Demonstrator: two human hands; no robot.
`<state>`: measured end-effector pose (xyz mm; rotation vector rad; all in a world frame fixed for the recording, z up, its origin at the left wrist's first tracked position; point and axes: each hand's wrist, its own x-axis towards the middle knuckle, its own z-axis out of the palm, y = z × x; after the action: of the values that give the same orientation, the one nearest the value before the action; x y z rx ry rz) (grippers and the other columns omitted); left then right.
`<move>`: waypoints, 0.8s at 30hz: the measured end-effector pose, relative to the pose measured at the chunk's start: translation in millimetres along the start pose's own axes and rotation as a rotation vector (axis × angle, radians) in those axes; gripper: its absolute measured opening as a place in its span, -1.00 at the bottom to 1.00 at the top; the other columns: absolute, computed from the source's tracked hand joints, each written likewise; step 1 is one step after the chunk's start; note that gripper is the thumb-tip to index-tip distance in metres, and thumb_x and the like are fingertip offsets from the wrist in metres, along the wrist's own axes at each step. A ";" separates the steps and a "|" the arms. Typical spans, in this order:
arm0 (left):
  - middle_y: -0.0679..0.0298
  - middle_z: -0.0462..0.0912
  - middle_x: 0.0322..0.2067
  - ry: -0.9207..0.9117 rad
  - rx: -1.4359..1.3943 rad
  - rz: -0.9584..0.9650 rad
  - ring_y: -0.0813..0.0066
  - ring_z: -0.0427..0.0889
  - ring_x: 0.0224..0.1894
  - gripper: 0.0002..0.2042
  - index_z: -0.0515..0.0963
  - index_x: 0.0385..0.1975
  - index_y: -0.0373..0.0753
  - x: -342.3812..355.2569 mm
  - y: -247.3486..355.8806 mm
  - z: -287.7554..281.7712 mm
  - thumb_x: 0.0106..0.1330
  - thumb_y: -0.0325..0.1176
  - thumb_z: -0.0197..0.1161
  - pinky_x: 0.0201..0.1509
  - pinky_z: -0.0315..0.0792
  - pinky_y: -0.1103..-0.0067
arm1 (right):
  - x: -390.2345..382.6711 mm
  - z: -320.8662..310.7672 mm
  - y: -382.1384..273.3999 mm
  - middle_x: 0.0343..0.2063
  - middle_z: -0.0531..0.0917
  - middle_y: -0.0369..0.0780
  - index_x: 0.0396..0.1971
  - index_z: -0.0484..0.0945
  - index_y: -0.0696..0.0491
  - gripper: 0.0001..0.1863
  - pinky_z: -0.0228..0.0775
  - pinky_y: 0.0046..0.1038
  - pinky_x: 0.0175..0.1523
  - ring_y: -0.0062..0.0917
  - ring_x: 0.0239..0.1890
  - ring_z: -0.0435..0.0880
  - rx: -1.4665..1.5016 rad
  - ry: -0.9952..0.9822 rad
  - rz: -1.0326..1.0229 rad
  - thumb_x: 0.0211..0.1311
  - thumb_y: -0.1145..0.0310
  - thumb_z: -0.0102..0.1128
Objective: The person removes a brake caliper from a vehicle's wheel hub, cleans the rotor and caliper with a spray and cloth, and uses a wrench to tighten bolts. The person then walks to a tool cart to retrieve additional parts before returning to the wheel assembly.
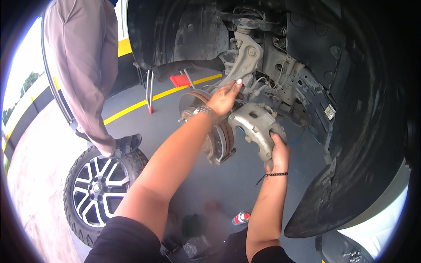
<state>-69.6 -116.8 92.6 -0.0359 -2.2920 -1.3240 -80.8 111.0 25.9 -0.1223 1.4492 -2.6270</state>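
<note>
**Caliper [259, 126] held in the right hand [279, 152], just beside the disc [227, 136]**

The disc stands on edge, partly covered by the left forearm. Its visible face is brown with rust, and its thick outer edge shows a row of dark vent slots.

To the right of it, off the disc, is the caliper, tilted so that its long body slopes down from upper left to lower right. It is dull silver-grey metal, curved and blocky, with a dark oval opening near the top, a smoother raised bridge along the near side and small lugs at the edges. The surface looks dusty.

The left arm comes in from the lower edge and slants up to the right, a black sleeve [127, 239] ending above the elbow. A bracelet [206, 112] circles the wrist. The left hand [224, 97] is at the top of the disc, in front of the dusty grey knuckle [251, 55]. One digit points upward with its nail showing; the others bend out of sight, so what they grip, if anything, cannot be told.

The right forearm rises almost straight, a black cord [276, 174] tied at the wrist. The right hand grips the caliper's lower right end, thumb on the near side and fingers curled beneath.
</note>
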 end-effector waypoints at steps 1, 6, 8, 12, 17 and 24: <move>0.01 0.68 0.00 -0.009 -0.002 0.005 0.18 0.49 0.22 -0.13 0.36 0.29 -0.33 1.6 -2.4 -0.3 0.44 0.42 -0.38 0.35 0.29 0.33 | 2.9 -0.1 -4.8 0.13 0.58 -0.03 0.16 0.47 0.35 -0.52 0.43 -0.39 0.24 -0.34 0.17 0.59 -0.010 -0.017 0.030 0.24 0.51 0.23; 0.03 0.68 0.01 -0.011 -0.076 0.010 0.18 0.50 0.21 -0.13 0.34 0.31 -0.33 9.7 -7.5 -1.5 0.45 0.41 -0.39 0.32 0.32 0.33 | 4.7 -2.4 10.6 0.07 0.63 -0.06 0.14 0.49 0.32 -0.53 0.48 -0.39 0.17 -0.33 0.08 0.66 -0.081 0.002 -0.124 0.25 0.48 0.25; 0.02 0.69 0.00 -0.011 -0.111 0.020 0.20 0.52 0.19 -0.13 0.35 0.31 -0.34 9.8 -10.1 2.7 0.45 0.40 -0.39 0.30 0.33 0.35 | 16.5 -12.0 6.2 0.04 0.65 -0.06 0.13 0.51 0.31 -0.54 0.50 -0.37 0.12 -0.33 0.04 0.67 -0.141 0.010 -0.060 0.25 0.46 0.25; -0.02 0.65 0.04 0.023 -0.088 0.017 0.19 0.52 0.19 -0.13 0.36 0.30 -0.34 14.2 -11.7 4.1 0.45 0.41 -0.38 0.33 0.30 0.36 | 31.0 -14.5 -3.5 -0.26 0.69 0.00 0.00 0.53 0.35 -0.61 0.54 -0.35 -0.42 -0.35 -0.40 0.72 -0.137 -0.054 -0.033 0.28 0.39 0.21; -0.02 0.61 0.10 -0.019 -0.187 -0.019 0.17 0.49 0.25 -0.15 0.33 0.33 -0.29 -0.3 -6.4 12.2 0.45 0.41 -0.39 0.35 0.29 0.35 | 25.5 -32.9 15.0 -0.26 0.69 -0.01 0.00 0.52 0.36 -0.61 0.56 -0.35 -0.39 -0.34 -0.40 0.72 -0.149 -0.023 -0.021 0.29 0.39 0.16; -0.02 0.50 0.26 -0.059 0.160 0.086 0.06 0.35 0.38 -0.19 0.22 0.44 -0.19 9.2 -16.2 6.2 0.48 0.36 -0.43 0.45 0.17 0.31 | 12.9 -1.8 -5.1 -0.29 0.68 -0.02 0.00 0.51 0.35 -0.62 0.56 -0.35 -0.42 -0.33 -0.44 0.70 -0.151 -0.023 0.046 0.29 0.38 0.15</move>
<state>-84.3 -122.3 80.9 -0.1196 -2.4107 -1.1074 -94.3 113.2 29.3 -0.1326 1.6213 -2.4709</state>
